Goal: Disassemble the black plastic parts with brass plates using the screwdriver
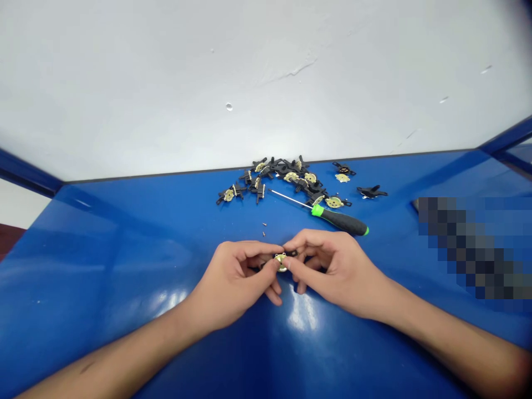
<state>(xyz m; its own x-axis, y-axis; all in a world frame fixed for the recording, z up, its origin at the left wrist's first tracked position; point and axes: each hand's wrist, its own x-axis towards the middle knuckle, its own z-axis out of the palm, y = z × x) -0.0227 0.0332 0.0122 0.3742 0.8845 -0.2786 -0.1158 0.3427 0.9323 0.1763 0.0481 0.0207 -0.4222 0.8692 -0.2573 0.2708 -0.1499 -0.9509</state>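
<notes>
Between my two hands is a small black plastic part with a round brass-coloured plate point(282, 264) on its face. My left hand point(241, 271) pinches it from the left, thumb on the plate. From the right, my right hand point(328, 266) grips the same part, its thumb also on the plate's edge. Fingers hide most of the black body. Just beyond my hands lie two tiny screws point(264, 234) on the blue table. A screwdriver point(338, 220) with a black and green handle rests past my right hand, its tip pointing to the upper left.
Similar black parts with brass plates point(291, 177) lie heaped near the back edge. To the right sit a loose brass plate point(343, 178) and a single black part point(372, 192). A white wall point(187, 83) rises behind the blue table point(103, 266). A pixelated patch covers something at right.
</notes>
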